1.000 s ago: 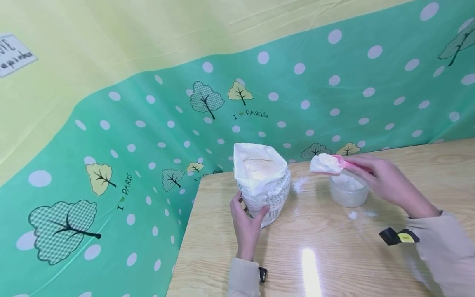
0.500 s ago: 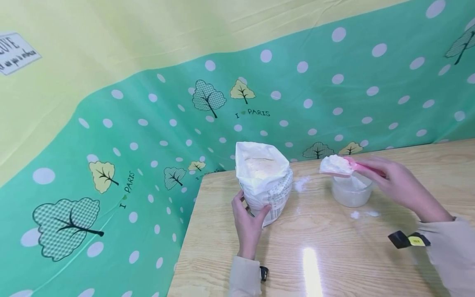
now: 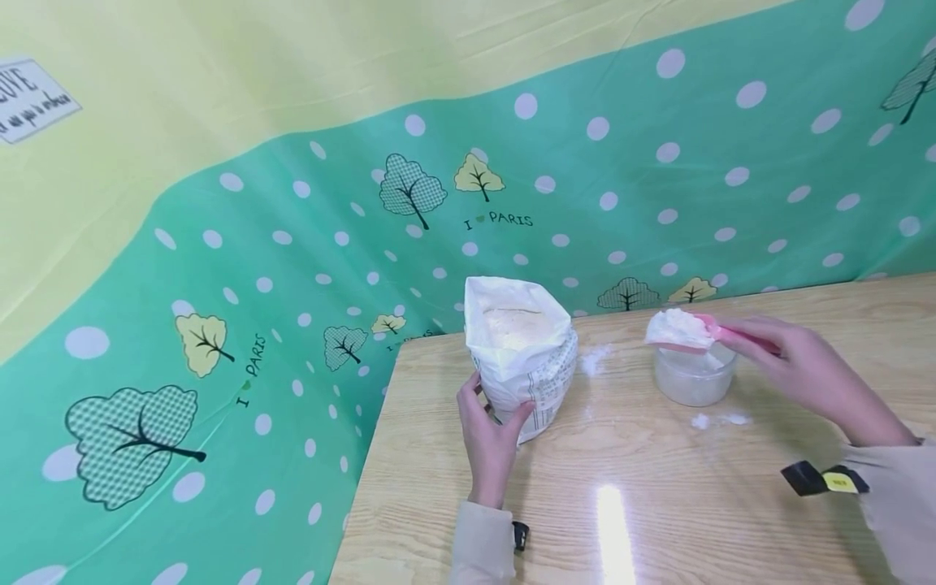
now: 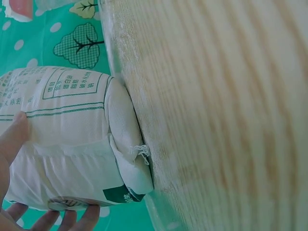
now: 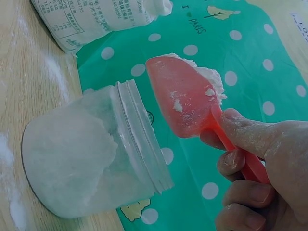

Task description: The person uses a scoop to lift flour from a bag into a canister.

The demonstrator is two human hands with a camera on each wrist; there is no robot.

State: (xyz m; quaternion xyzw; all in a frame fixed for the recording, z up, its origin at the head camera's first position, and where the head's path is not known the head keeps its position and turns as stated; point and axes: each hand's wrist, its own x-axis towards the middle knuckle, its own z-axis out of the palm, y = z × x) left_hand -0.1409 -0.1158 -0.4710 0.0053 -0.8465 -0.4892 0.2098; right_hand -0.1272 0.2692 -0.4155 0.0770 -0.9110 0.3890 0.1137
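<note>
1. The left hand point(image 3: 491, 443) reaches in from the near side, wrist low over the table point(image 3: 658, 504), and is clamped on the lower part of the white bag point(image 3: 544, 386). Its thumb presses the near right face, while the other fingers wrap the left side.
2. The right hand point(image 3: 808, 366) comes from the right with the forearm angled far and left. It is closed around the handle of the pink scoop point(image 5: 180, 94), thumb along the handle and fingers curled beneath; white dust marks the fingers.
3. The scoop is held above the mouth of the clear jar point(image 3: 693, 388), apart from its rim, its bowl pointing left. A heap of white powder point(image 3: 676, 327) rises above its edge.
4. The jar stands upright on the right, a little nearer than the far edge of the table. White powder fills part of it, with an uneven, sloping surface; its ridged rim shows in the right wrist view.
5. The bag stands left of the jar, well apart from it, top open, with pale powder inside. Green print covers its sides.
6. Spilled powder point(image 3: 595, 359) lies on the table between bag and jar, and smaller patches point(image 3: 700, 422) lie just nearer than the jar.
7. Behind the table hangs a green and yellow cloth point(image 3: 307, 268) with dots and trees.
</note>
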